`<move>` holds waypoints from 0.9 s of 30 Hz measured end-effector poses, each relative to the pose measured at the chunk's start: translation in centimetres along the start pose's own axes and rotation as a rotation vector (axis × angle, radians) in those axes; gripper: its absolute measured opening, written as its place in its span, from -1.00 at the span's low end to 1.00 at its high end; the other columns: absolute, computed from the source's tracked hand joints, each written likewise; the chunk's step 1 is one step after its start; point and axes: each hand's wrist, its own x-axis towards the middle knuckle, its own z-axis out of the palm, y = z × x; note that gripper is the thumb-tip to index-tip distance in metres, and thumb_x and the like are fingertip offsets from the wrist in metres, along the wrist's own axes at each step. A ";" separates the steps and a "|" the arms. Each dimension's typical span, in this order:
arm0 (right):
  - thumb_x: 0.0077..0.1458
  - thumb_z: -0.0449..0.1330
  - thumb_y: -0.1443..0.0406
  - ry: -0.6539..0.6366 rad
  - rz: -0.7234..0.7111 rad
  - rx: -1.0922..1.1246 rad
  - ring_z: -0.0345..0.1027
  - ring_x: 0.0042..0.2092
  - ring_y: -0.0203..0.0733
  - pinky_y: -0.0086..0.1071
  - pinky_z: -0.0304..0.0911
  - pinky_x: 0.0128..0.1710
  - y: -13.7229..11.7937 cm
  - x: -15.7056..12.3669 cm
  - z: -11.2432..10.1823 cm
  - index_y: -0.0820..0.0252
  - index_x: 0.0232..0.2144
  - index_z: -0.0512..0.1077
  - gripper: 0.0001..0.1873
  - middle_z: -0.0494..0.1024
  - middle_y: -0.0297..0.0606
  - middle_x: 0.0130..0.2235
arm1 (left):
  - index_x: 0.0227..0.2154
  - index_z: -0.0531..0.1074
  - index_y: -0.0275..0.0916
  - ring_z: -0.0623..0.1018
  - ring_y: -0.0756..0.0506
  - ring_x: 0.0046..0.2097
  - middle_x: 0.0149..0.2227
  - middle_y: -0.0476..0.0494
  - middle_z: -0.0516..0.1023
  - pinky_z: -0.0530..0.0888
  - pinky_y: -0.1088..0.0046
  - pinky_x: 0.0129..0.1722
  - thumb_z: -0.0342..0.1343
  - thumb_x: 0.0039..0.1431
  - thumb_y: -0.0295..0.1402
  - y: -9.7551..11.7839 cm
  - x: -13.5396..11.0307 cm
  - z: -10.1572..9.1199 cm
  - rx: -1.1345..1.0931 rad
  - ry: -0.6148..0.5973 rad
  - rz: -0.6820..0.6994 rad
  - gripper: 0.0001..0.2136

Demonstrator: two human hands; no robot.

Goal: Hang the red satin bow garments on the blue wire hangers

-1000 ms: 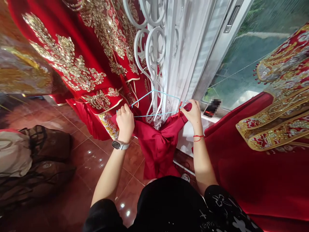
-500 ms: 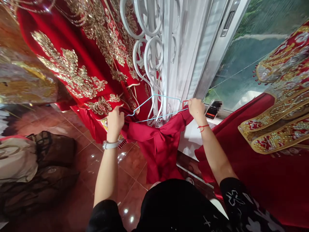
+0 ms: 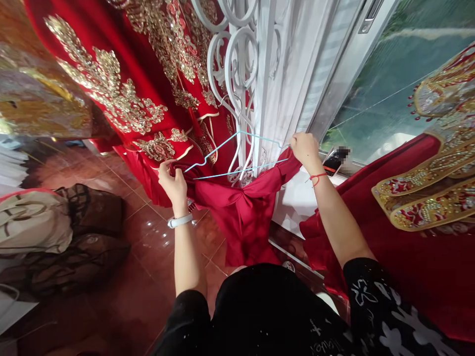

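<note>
A plain red garment [image 3: 243, 207] hangs bunched from a light blue wire hanger [image 3: 237, 153] that is hooked on a white scrolled metal stand [image 3: 237, 74]. My left hand [image 3: 173, 182] is closed on the garment's left end at the hanger's left tip. My right hand [image 3: 305, 148] pinches the garment's right end against the hanger's right tip. A watch sits on my left wrist and a red string on my right wrist.
Red dresses with gold embroidery [image 3: 122, 84] hang at the left. More red and gold cloth [image 3: 426, 188] lies at the right. A phone [image 3: 333, 160] rests on the white sill by the window [image 3: 389, 84]. Dark bags [image 3: 74, 232] sit on the red tiled floor.
Both hands have spread further apart along the hanger, and the red garment is stretched wider. My left hand has dropped lower and to the left.
</note>
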 end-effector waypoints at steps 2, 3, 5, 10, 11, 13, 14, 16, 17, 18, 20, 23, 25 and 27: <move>0.28 0.02 0.36 0.043 0.087 0.110 0.45 0.05 0.06 -0.09 0.24 0.18 2.2 0.3 0.2 0.25 -0.43 0.53 -0.67 0.64 0.01 -0.23 | -0.07 0.46 -0.30 0.64 -0.24 -0.10 -0.10 -0.34 0.62 0.56 0.13 -0.02 -0.04 0.18 -0.56 0.1 -0.4 -0.4 0.005 0.081 -0.049 -0.70; 0.29 -0.01 0.33 0.067 0.139 0.181 0.48 -0.02 0.02 -0.12 0.32 0.11 3.5 0.1 0.4 0.20 -0.46 0.49 -0.64 0.60 -0.06 -0.33 | -0.08 0.47 -0.30 0.64 -0.25 -0.04 -0.07 -0.35 0.62 0.56 0.13 0.05 -0.05 0.17 -0.58 0.2 -0.8 -0.6 0.012 0.123 -0.075 -0.69; 0.31 -0.04 0.23 0.101 0.241 0.331 0.49 -0.19 -0.06 -0.16 0.45 -0.05 6.0 -1.0 1.1 0.09 -0.51 0.37 -0.64 0.44 -0.22 -0.50 | -0.05 0.45 -0.37 0.60 -0.24 0.08 0.03 -0.42 0.58 0.51 0.16 0.17 -0.09 0.16 -0.62 0.2 -2.1 -1.1 0.026 0.202 -0.120 -0.66; 0.12 0.15 0.12 0.072 0.391 0.822 0.41 -0.44 -0.23 -0.24 0.57 -0.26 10.1 -5.7 4.0 0.03 -0.56 0.16 -0.69 0.31 -0.43 -0.57 | 0.02 0.38 -0.38 0.58 -0.16 -0.01 0.03 -0.37 0.54 0.52 0.23 0.13 -0.05 0.17 -0.56 -1.1 -6.6 -1.2 0.049 0.203 -0.188 -0.65; 0.06 0.20 0.15 0.068 0.410 0.964 0.44 -0.43 -0.25 -0.27 0.57 -0.25 10.4 -6.6 4.6 0.06 -0.55 0.23 -0.73 0.38 -0.41 -0.54 | -0.02 0.40 -0.32 0.58 -0.14 -0.01 0.00 -0.30 0.55 0.52 0.25 0.14 -0.02 0.18 -0.54 -1.6 -7.2 -1.2 0.055 0.149 -0.177 -0.69; -0.04 0.26 0.21 0.079 0.408 1.163 0.51 -0.36 -0.27 -0.32 0.57 -0.22 10.8 -8.1 5.4 0.12 -0.47 0.41 -0.87 0.54 -0.34 -0.43 | -0.11 0.44 -0.25 0.56 -0.14 0.01 -0.06 -0.22 0.56 0.49 0.26 0.17 0.04 0.18 -0.50 -2.5 -8.2 -1.1 0.081 0.044 -0.144 -0.77; -0.07 0.28 0.24 0.088 0.378 1.184 0.54 -0.33 -0.26 -0.34 0.57 -0.21 10.9 -8.7 5.7 0.15 -0.41 0.49 -0.88 0.61 -0.31 -0.37 | -0.14 0.46 -0.23 0.55 -0.15 0.02 -0.08 -0.20 0.56 0.48 0.26 0.18 0.06 0.18 -0.48 -2.9 -8.5 -1.2 0.101 0.003 -0.132 -0.80; -0.12 0.33 0.28 0.118 0.280 1.168 0.57 -0.28 -0.25 -0.34 0.56 -0.17 10.9 -9.5 6.0 0.18 -0.31 0.59 -0.77 0.68 -0.27 -0.29 | -0.16 0.51 -0.22 0.54 -0.17 0.02 -0.11 -0.20 0.55 0.47 0.25 0.18 0.10 0.18 -0.46 -3.5 -8.8 -1.3 0.135 -0.069 -0.126 -0.81; -0.13 0.36 0.28 0.144 0.230 1.165 0.59 -0.25 -0.24 -0.33 0.56 -0.15 10.8 -9.7 6.1 0.18 -0.27 0.62 -0.72 0.70 -0.26 -0.26 | -0.16 0.53 -0.21 0.54 -0.17 0.00 -0.12 -0.20 0.54 0.47 0.25 0.18 0.10 0.19 -0.45 -3.8 -8.8 -1.4 0.149 -0.099 -0.130 -0.81; -0.15 0.39 0.27 0.178 0.185 1.176 0.60 -0.22 -0.22 -0.31 0.57 -0.12 10.6 -9.9 6.1 0.17 -0.25 0.63 -0.69 0.72 -0.25 -0.22 | -0.15 0.55 -0.20 0.54 -0.17 -0.01 -0.11 -0.20 0.53 0.47 0.24 0.17 0.09 0.20 -0.44 -4.0 -8.9 -1.5 0.162 -0.120 -0.137 -0.80; -0.18 0.46 0.24 0.255 0.131 1.219 0.64 -0.14 -0.17 -0.27 0.57 -0.08 10.2 -9.9 6.2 0.14 -0.23 0.65 -0.64 0.73 -0.25 -0.16 | -0.15 0.57 -0.19 0.54 -0.20 0.01 -0.07 -0.23 0.51 0.46 0.19 0.19 0.07 0.23 -0.42 -4.4 -9.0 -1.4 0.203 -0.142 -0.150 -0.78; -0.23 0.54 0.21 0.277 0.086 1.201 0.66 -0.07 -0.09 -0.21 0.58 0.00 9.8 -9.6 6.1 0.11 -0.22 0.67 -0.57 0.74 -0.24 -0.13 | -0.19 0.58 -0.19 0.48 -0.30 0.13 0.00 -0.30 0.52 0.39 0.01 0.24 0.08 0.24 -0.39 -4.7 -9.3 -1.0 0.310 -0.111 -0.180 -0.81; -0.23 0.57 0.19 0.242 0.052 1.151 0.65 -0.01 -0.03 -0.12 0.56 0.10 9.8 -9.4 6.0 0.10 -0.21 0.68 -0.56 0.75 -0.25 -0.12 | -0.19 0.58 -0.20 0.48 -0.32 0.12 -0.01 -0.31 0.55 0.36 -0.03 0.25 0.07 0.23 -0.40 -4.8 -9.5 -0.7 0.330 -0.107 -0.204 -0.80; -0.21 0.57 0.15 0.210 0.033 1.134 0.64 0.04 -0.01 -0.05 0.51 0.19 9.7 -9.2 6.0 0.08 -0.21 0.68 -0.57 0.75 -0.27 -0.10 | -0.12 0.56 -0.22 0.54 -0.25 0.02 -0.08 -0.27 0.59 0.40 0.07 0.20 0.03 0.22 -0.44 -4.9 -9.6 -0.3 0.278 -0.142 -0.229 -0.75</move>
